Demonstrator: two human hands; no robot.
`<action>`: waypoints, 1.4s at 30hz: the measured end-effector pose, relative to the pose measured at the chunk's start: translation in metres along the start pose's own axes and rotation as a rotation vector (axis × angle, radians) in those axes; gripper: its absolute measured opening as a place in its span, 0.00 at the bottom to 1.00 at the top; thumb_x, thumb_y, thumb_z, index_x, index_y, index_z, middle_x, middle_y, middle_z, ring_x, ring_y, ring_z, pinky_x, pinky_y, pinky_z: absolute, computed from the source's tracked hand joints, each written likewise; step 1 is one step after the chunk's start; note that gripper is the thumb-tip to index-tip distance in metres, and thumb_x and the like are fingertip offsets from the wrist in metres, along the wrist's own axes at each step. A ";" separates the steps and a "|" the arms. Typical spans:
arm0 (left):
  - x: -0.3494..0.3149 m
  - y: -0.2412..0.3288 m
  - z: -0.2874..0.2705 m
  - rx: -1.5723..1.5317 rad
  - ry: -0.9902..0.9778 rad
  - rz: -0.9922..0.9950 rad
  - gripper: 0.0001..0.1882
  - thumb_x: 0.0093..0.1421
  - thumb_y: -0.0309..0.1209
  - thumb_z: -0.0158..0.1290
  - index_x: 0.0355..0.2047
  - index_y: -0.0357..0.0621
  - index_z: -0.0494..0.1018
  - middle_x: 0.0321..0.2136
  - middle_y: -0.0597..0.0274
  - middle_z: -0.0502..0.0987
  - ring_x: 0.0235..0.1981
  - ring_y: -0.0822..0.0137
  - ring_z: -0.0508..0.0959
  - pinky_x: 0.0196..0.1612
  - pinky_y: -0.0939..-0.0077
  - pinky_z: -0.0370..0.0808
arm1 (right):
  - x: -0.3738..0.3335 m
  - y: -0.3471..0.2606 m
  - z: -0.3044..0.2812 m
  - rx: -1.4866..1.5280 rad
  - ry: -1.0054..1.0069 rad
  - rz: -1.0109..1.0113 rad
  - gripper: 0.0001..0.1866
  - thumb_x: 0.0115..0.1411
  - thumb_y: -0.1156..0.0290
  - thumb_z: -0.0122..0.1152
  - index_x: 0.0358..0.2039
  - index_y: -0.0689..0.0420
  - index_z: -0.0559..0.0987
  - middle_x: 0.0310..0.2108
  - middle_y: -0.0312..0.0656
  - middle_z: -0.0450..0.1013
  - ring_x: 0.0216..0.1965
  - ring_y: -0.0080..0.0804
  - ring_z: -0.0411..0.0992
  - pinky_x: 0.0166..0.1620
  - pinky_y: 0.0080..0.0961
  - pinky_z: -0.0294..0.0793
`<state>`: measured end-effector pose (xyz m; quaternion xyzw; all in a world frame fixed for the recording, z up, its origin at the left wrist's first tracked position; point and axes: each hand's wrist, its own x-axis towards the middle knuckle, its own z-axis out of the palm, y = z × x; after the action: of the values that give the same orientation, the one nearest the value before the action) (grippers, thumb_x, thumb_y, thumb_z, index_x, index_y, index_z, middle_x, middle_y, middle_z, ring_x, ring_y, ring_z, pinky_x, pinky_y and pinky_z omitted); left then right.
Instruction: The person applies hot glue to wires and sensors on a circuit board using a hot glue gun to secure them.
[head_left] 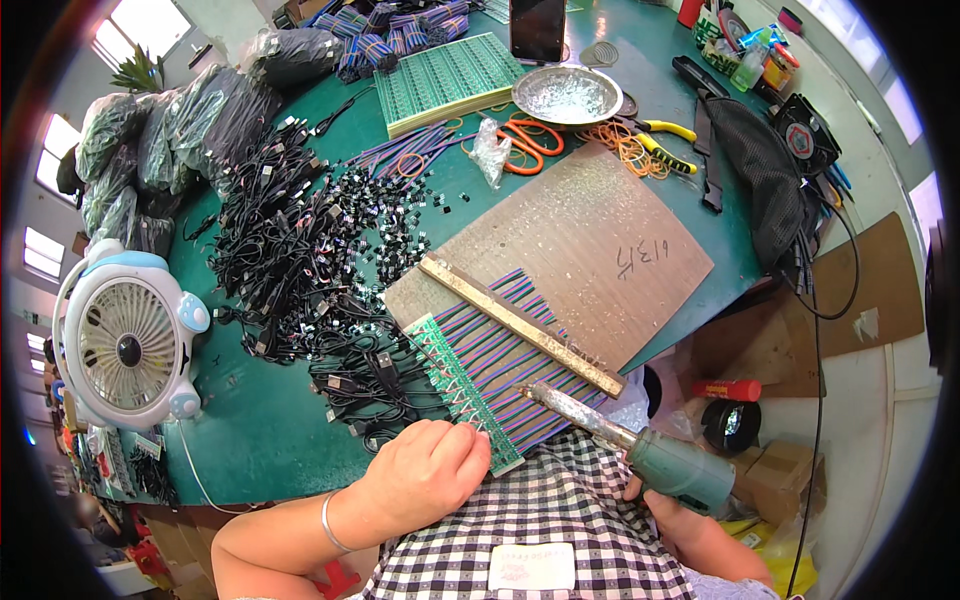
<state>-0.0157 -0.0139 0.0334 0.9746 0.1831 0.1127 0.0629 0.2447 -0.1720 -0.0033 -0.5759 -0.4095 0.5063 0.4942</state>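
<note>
1. Open over the uncovered far-right part of the brown board (600, 230)
2. Barred partway along the wires (480, 365) by 1 wooden bar (520, 322), lying diagonally
3. Crowded leftward by heaped black cables (270, 240), then 1 fan (128, 350)
4. Obstructed beyond the board by 1 metal bowl (567, 95) and orange-handled scissors (535, 145)
5. Blocked nearest by the left hand (425, 475) and, rightward, 1 green-bodied tool (680, 468)

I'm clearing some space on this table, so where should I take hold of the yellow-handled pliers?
Probably by the yellow handles, coming from the right: they splay that way, while the other end of the pliers lies toward the metal bowl.
</note>
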 end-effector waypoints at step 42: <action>-0.026 0.131 -0.112 -1.488 0.538 0.208 0.11 0.62 0.27 0.46 0.38 0.28 0.71 0.36 0.36 0.75 0.34 0.46 0.79 0.32 0.61 0.79 | -0.020 -0.038 0.029 0.228 0.029 -0.145 0.19 0.52 0.78 0.52 0.47 0.64 0.70 0.42 0.43 0.74 0.28 0.27 0.74 0.32 0.22 0.73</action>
<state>-0.0214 -0.1358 0.1577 0.6281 -0.0231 0.4422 0.6399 0.2138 -0.1799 0.0377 -0.4921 -0.3829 0.5041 0.5976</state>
